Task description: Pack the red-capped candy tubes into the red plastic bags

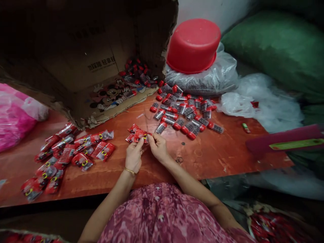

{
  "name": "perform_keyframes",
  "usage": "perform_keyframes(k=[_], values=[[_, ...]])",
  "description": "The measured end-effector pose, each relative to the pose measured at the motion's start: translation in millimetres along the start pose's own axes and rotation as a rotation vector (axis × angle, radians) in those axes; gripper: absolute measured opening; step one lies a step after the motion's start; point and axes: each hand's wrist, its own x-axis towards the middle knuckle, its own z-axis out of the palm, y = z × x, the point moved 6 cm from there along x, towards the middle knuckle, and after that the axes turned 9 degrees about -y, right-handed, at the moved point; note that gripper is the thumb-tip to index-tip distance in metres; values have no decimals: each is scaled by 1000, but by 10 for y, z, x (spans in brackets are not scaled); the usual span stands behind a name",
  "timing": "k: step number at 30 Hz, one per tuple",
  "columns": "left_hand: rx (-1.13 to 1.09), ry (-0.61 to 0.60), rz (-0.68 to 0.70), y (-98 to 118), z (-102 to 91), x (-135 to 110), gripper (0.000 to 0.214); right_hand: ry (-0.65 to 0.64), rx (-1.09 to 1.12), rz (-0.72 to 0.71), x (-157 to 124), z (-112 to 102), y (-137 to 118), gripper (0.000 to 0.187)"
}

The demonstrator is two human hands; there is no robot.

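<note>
My left hand [133, 156] and my right hand [158, 147] meet over the red-brown table [215, 152], both pinching a small red printed packet [140, 135]. One or two more red packets [132, 129] lie just beyond my fingers. To the left spreads a pile of filled red packets [63, 152]. Ahead on the right lie several small clear capsules with red caps [182, 113]. A thin gold bangle sits on my left wrist.
A tipped cardboard box [101, 64] with cartoon mice printed on its flap holds more red-capped capsules [136, 72]. A red bowl [193, 45] rests upside down on a clear bag [202, 81]. Pink bag [15, 111] far left; green sack [275, 50] and white plastic [265, 101] right.
</note>
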Motion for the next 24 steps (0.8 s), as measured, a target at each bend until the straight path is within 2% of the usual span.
perform_keyframes(k=[3,5,8,10,11,16,18,24], values=[[-61,-2,-24,34,-13,55,34,-85,-153,142,49,-105,78,48],[-83,22,-46,59,-47,76,31,-124,-392,291,110,-251,151,53],[-98,-2,-80,80,-46,89,27,-111,-739,547,193,-498,275,52],[-109,-32,-104,77,-18,87,25,-97,-826,604,236,-562,327,54],[-112,-44,-117,72,0,84,24,-98,-835,579,257,-552,338,52],[-77,-101,-141,90,62,69,20,-105,-742,327,286,-404,343,20],[-60,-102,-144,112,48,60,19,-101,-642,267,248,-402,358,15],[9,-126,-157,156,-17,35,24,-36,75,164,-71,-696,260,21]])
